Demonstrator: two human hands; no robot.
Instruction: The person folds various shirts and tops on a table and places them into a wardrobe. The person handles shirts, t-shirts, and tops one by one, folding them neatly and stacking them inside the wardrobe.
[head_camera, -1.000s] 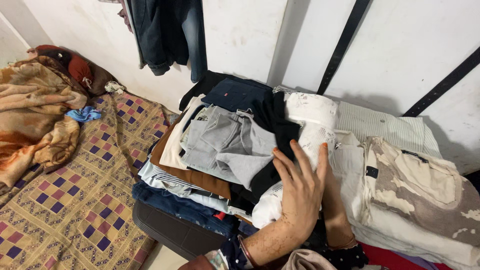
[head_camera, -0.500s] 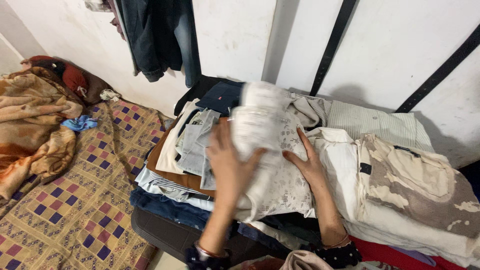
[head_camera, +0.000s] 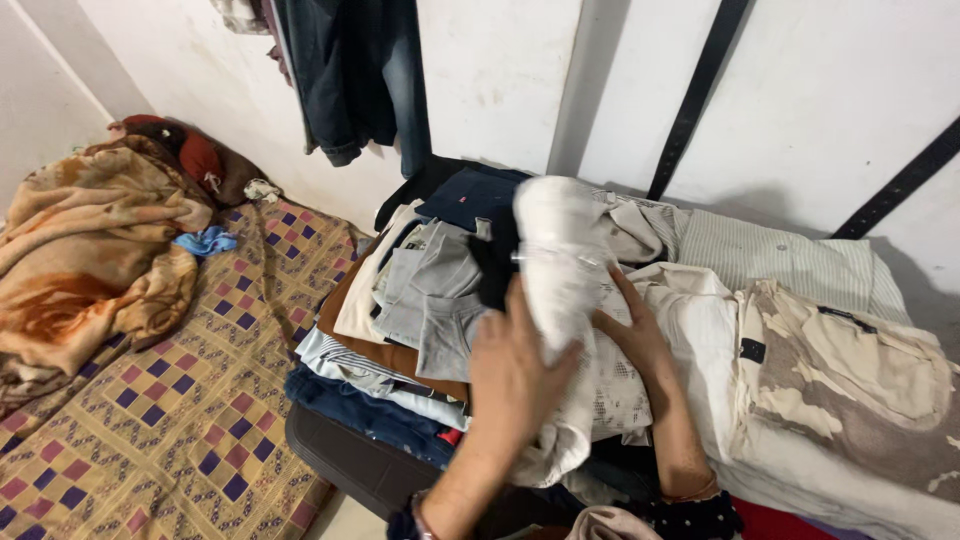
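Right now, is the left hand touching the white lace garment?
Touching. The head view shows the left hand pressed flat against the white lace garment, with the right hand against its other side.

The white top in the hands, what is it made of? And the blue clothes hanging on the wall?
The white top, pressed between the left hand and right hand, looks like soft cloth, probably cotton: it bends limply, and its lower part has a holey, net-like pattern. The hanging blue clothes look like denim: thick, matte, dark blue with paler faded patches and stitched cuffs.
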